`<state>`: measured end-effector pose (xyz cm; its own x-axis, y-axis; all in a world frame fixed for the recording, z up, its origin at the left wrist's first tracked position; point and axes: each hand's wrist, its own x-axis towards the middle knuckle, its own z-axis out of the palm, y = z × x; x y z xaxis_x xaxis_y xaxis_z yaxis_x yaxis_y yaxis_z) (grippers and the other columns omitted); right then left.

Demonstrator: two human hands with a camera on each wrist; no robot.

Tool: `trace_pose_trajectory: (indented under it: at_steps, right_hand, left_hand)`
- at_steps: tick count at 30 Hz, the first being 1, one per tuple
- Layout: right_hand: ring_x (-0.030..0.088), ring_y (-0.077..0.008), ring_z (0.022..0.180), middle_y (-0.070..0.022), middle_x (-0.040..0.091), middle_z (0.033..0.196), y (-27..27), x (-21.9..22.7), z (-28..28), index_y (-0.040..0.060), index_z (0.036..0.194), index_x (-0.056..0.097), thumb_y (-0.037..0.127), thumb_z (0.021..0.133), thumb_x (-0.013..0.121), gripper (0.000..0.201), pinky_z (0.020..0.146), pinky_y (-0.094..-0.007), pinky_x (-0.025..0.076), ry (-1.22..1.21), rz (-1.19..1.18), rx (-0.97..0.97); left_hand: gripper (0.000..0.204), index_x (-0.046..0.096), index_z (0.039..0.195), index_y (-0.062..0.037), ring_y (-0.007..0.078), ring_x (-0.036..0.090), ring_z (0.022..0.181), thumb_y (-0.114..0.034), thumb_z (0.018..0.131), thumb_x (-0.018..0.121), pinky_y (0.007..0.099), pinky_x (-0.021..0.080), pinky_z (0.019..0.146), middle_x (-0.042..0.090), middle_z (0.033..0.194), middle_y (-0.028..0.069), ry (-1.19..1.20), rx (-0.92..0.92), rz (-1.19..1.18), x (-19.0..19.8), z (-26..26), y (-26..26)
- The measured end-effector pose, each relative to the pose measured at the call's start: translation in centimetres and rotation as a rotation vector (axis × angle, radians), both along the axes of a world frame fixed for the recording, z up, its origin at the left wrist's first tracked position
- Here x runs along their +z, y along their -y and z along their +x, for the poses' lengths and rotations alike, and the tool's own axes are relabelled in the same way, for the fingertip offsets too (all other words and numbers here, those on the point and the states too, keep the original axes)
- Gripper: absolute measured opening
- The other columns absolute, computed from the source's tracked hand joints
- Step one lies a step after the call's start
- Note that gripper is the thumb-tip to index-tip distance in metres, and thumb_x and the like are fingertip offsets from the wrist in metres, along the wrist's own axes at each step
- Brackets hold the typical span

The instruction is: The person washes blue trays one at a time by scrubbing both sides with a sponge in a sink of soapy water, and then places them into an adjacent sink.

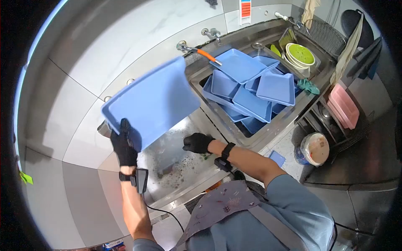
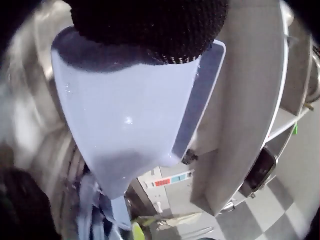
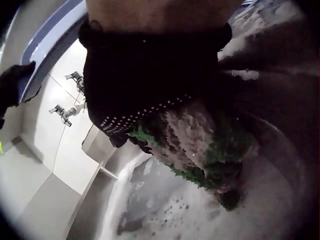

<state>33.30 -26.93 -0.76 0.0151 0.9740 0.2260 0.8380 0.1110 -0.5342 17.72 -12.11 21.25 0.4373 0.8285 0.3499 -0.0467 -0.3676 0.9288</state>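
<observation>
My left hand (image 1: 124, 144), in a black glove, grips one end of a large blue plastic tray (image 1: 153, 98) and holds it raised and tilted above the left sink basin. In the left wrist view the wet tray (image 2: 120, 105) stretches away from the gloved fingers. My gloved right hand (image 1: 197, 143) is curled over the same basin, apart from the tray. Below that glove in the right wrist view shows a worn green and brownish scouring pad (image 3: 192, 140), held in the fingers. Suds and water lie in the left basin (image 1: 178, 173).
Several blue trays (image 1: 251, 100) are heaped in the right basin. An orange hose (image 1: 207, 55) hangs from a wall tap over them. Green and white bowls (image 1: 299, 56) stand at the far end, near a teal cloth (image 1: 308, 86). A lidded bucket (image 1: 314, 149) sits right on the floor.
</observation>
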Motion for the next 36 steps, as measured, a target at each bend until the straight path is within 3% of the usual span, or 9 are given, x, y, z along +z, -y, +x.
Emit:
trace_pose_trajectory:
  at_steps: [2, 4, 6, 12, 17, 22, 24, 34, 36]
  right_hand:
    - [0.062, -0.0370, 0.089, -0.0206, 0.064, 0.094, 0.7, 1.2, -0.3, 0.0038, 0.092, 0.062, 0.033, 0.088, 0.053, 0.030, 0.081, -0.0487, 0.050, -0.174, -0.170, -0.104]
    - [0.062, -0.0380, 0.085, -0.0187, 0.065, 0.088, 0.9, 0.5, -0.6, 0.0057, 0.089, 0.062, 0.033, 0.087, 0.056, 0.028, 0.077, -0.0497, 0.049, -0.125, -0.096, -0.081]
    - [0.063, -0.0391, 0.081, -0.0167, 0.065, 0.082, 1.1, -0.9, -0.7, 0.0076, 0.087, 0.061, 0.032, 0.085, 0.058, 0.025, 0.074, -0.0506, 0.049, -0.073, -0.022, -0.066]
    - [0.065, -0.0362, 0.089, -0.0174, 0.068, 0.093, 1.0, -2.9, -0.4, 0.0053, 0.099, 0.065, 0.030, 0.084, 0.058, 0.029, 0.079, -0.0477, 0.051, 0.053, -0.061, 0.049]
    - [0.065, -0.0354, 0.085, -0.0167, 0.068, 0.090, 1.8, -2.8, -0.4, 0.0065, 0.096, 0.065, 0.027, 0.083, 0.059, 0.025, 0.075, -0.0472, 0.052, 0.078, 0.030, 0.062]
    - [0.066, -0.0343, 0.082, -0.0160, 0.069, 0.088, 0.2, -5.4, -1.0, 0.0076, 0.092, 0.066, 0.021, 0.082, 0.057, 0.019, 0.072, -0.0453, 0.053, 0.035, 0.073, 0.067]
    - [0.066, -0.0338, 0.082, -0.0160, 0.069, 0.088, 0.6, -4.3, -1.1, 0.0078, 0.091, 0.067, 0.016, 0.082, 0.055, 0.017, 0.072, -0.0440, 0.053, 0.119, -0.004, 0.005]
    - [0.062, -0.0391, 0.085, -0.0199, 0.065, 0.089, -6.6, -1.3, -0.9, 0.0047, 0.086, 0.064, 0.027, 0.082, 0.058, 0.023, 0.078, -0.0477, 0.049, -0.057, -0.102, -0.130]
    - [0.061, -0.0387, 0.086, -0.0195, 0.065, 0.087, -9.5, -0.9, -0.7, 0.0042, 0.085, 0.063, 0.026, 0.082, 0.058, 0.023, 0.077, -0.0480, 0.048, -0.025, -0.085, -0.282]
  left_hand:
    - [0.029, 0.061, 0.099, 0.0028, 0.0205, 0.055, 0.060, -0.025, 0.091, 0.059, 0.0345, 0.045, 0.059, 0.058, 0.067, 0.0078, -0.202, -0.144, 0.125, -3.5, 1.8, -3.5]
    - [0.024, 0.062, 0.099, 0.0034, 0.0306, 0.062, 0.065, -0.016, 0.087, 0.057, 0.0406, 0.048, 0.060, 0.063, 0.072, 0.0177, -0.604, -0.121, 1.159, -4.3, 4.9, -3.6]
    - [0.023, 0.063, 0.099, 0.0030, 0.0369, 0.064, 0.073, -0.009, 0.081, 0.055, 0.0442, 0.050, 0.065, 0.066, 0.080, 0.0214, -0.652, -0.128, 1.203, -6.1, 8.1, -2.9]
    - [0.029, 0.066, 0.107, -0.0008, 0.0339, 0.066, 0.086, -0.004, 0.079, 0.058, 0.0412, 0.053, 0.079, 0.068, 0.094, 0.0195, -0.573, -0.369, 0.942, -11.1, 14.8, -0.4]
    - [0.038, 0.056, 0.124, -0.0040, 0.0317, 0.067, 0.070, -0.016, 0.087, 0.059, 0.0377, 0.054, 0.063, 0.067, 0.083, 0.0170, -0.472, -0.386, 1.009, -11.4, 18.3, 3.6]
    - [0.042, 0.046, 0.130, -0.0046, 0.0193, 0.060, 0.095, -0.022, 0.093, 0.055, 0.0393, 0.055, 0.080, 0.063, 0.117, 0.0088, -0.165, -0.876, -0.224, -16.8, 18.9, 2.3]
    - [0.039, 0.046, 0.132, -0.0033, 0.0300, 0.060, 0.104, -0.017, 0.096, 0.049, 0.0495, 0.053, 0.087, 0.055, 0.128, 0.0137, -0.093, -0.806, -0.715, -12.2, 16.6, 4.0]
    - [0.032, 0.060, 0.114, -0.0022, 0.0181, 0.060, 0.085, -0.020, 0.088, 0.062, 0.0334, 0.051, 0.065, 0.062, 0.102, 0.0089, -0.287, -0.286, -0.368, -14.5, -1.6, -7.2]
    - [0.023, 0.065, 0.105, -0.0059, 0.0249, 0.060, 0.080, -0.017, 0.085, 0.061, 0.0371, 0.049, 0.065, 0.061, 0.090, 0.0132, -0.446, -0.330, 0.202, -19.8, -6.7, -12.6]
